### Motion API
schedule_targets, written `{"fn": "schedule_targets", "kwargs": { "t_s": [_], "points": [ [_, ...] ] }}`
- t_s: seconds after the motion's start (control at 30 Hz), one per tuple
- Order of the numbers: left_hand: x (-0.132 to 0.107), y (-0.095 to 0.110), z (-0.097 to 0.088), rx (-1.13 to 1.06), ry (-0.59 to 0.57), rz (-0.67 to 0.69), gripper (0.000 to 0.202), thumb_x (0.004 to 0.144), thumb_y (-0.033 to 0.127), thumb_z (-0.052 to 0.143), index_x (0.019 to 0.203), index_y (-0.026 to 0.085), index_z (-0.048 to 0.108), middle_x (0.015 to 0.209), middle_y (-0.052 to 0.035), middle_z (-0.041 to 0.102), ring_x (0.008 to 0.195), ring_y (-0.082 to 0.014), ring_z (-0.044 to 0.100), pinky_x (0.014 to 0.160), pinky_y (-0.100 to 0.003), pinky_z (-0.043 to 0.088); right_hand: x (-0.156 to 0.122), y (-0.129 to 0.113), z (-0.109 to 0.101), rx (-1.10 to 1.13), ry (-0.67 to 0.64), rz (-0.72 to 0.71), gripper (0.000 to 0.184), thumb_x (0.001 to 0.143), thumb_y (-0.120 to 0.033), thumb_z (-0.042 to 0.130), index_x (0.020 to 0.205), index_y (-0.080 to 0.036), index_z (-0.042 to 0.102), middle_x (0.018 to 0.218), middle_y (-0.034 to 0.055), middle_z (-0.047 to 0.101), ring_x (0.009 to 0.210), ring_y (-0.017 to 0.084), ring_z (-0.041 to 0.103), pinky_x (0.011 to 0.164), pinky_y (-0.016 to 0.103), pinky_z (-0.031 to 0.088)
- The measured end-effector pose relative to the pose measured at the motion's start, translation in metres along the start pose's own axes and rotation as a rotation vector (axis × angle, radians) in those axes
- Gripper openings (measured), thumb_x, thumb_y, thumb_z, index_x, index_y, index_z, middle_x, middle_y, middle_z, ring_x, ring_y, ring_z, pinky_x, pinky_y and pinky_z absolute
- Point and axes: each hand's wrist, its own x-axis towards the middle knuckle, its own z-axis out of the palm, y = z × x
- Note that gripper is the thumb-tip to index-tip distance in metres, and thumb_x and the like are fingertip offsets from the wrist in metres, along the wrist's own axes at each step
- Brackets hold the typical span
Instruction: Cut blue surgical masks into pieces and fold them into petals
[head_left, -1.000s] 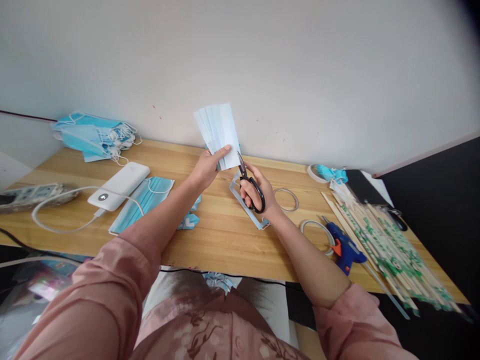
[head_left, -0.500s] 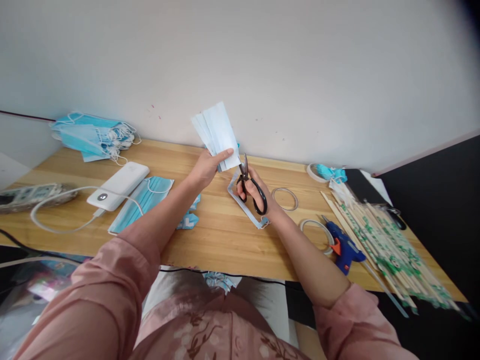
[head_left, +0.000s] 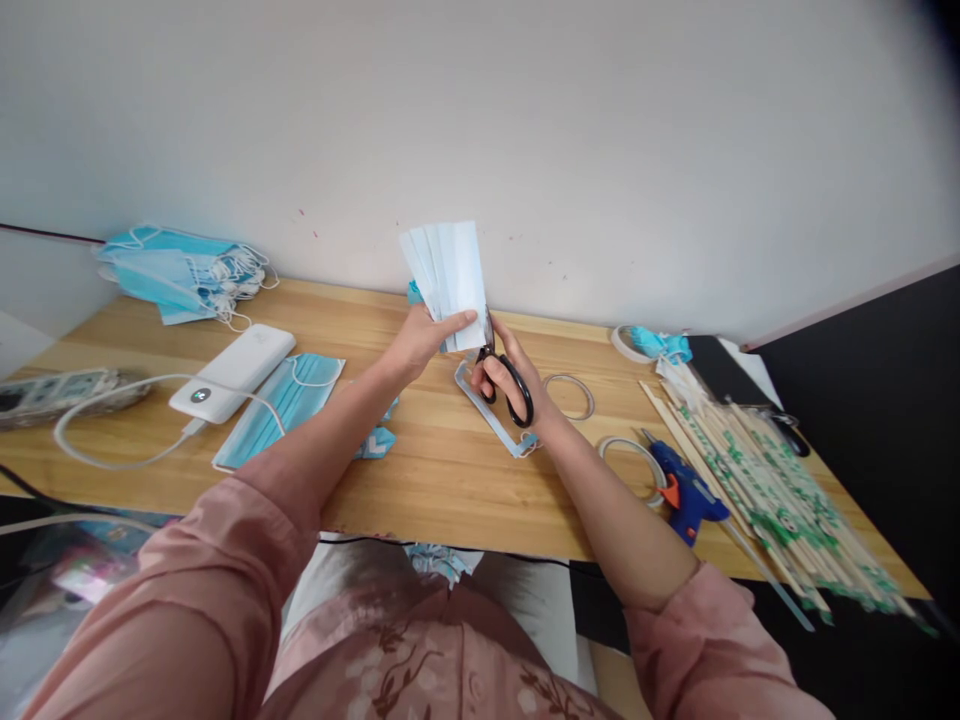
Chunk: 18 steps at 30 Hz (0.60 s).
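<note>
Several pale blue face mask pieces (head_left: 457,268) are fanned out in my left hand (head_left: 426,338), pinched with the thumb on top. My right hand (head_left: 517,372) grips black-handled scissors (head_left: 516,390), fingers through the loops. Their blades point up at the lower right edge of the pieces and are partly hidden behind them. Below the scissors a narrow mask strip (head_left: 491,425) with an ear loop lies on the wooden table (head_left: 450,490). Small blue scraps (head_left: 377,442) rest under my left forearm.
Left are a pile of masks (head_left: 176,270), a power bank (head_left: 232,372) with a white cable, and a flat mask (head_left: 281,405). At right lie tape rings (head_left: 568,397), a blue glue gun (head_left: 686,490) and wrapped chopsticks (head_left: 780,490). A wall (head_left: 480,120) stands behind.
The fanned mask pieces have turned more upright and shifted slightly right and down. The scissors have moved in closer, their blades now partly covered by the pieces.
</note>
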Motion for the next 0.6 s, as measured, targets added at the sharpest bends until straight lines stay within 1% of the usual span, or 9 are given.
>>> {"fn": "schedule_targets", "kwargs": {
  "t_s": [0.13, 0.33, 0.47, 0.6],
  "points": [
    [-0.0049, 0.0018, 0.0047, 0.034, -0.028, -0.014, 0.046, 0.062, 0.038, 0.088, 0.093, 0.011, 0.070, 0.093, -0.0120, 0.072, 0.084, -0.0257, 0.067, 0.078, -0.037, 0.055, 0.0006, 0.0009, -0.0001, 0.020, 0.015, -0.009, 0.081, 0.091, -0.060, 0.055, 0.157, -0.029, 0.022, 0.078, -0.0022, 0.064, 0.061, 0.013, 0.056, 0.063, 0.029, 0.050],
    [-0.0090, 0.0042, 0.0094, 0.044, -0.057, -0.016, 0.041, 0.062, 0.038, 0.087, 0.089, 0.012, 0.070, 0.085, -0.0101, 0.071, 0.079, -0.0251, 0.066, 0.070, -0.035, 0.055, 0.0009, 0.0016, -0.0010, 0.014, 0.018, -0.015, 0.080, 0.091, -0.061, 0.055, 0.157, -0.029, 0.022, 0.078, -0.0015, 0.063, 0.056, 0.012, 0.055, 0.058, 0.029, 0.050],
    [-0.0086, 0.0029, 0.0100, 0.045, -0.044, -0.006, 0.041, 0.062, 0.039, 0.087, 0.089, 0.013, 0.070, 0.082, -0.0091, 0.071, 0.074, -0.0236, 0.066, 0.064, -0.032, 0.054, 0.0006, -0.0006, -0.0007, 0.008, 0.031, -0.010, 0.081, 0.091, -0.062, 0.054, 0.157, -0.029, 0.022, 0.077, -0.0017, 0.062, 0.055, 0.012, 0.054, 0.054, 0.028, 0.048],
    [-0.0093, 0.0024, 0.0104, 0.051, -0.035, -0.020, 0.042, 0.063, 0.041, 0.087, 0.089, 0.013, 0.069, 0.076, -0.0087, 0.068, 0.069, -0.0225, 0.064, 0.059, -0.032, 0.052, -0.0004, -0.0042, -0.0002, 0.002, 0.031, -0.010, 0.080, 0.091, -0.064, 0.053, 0.156, -0.026, 0.024, 0.075, -0.0024, 0.062, 0.052, 0.011, 0.052, 0.052, 0.027, 0.047]
  ]
}}
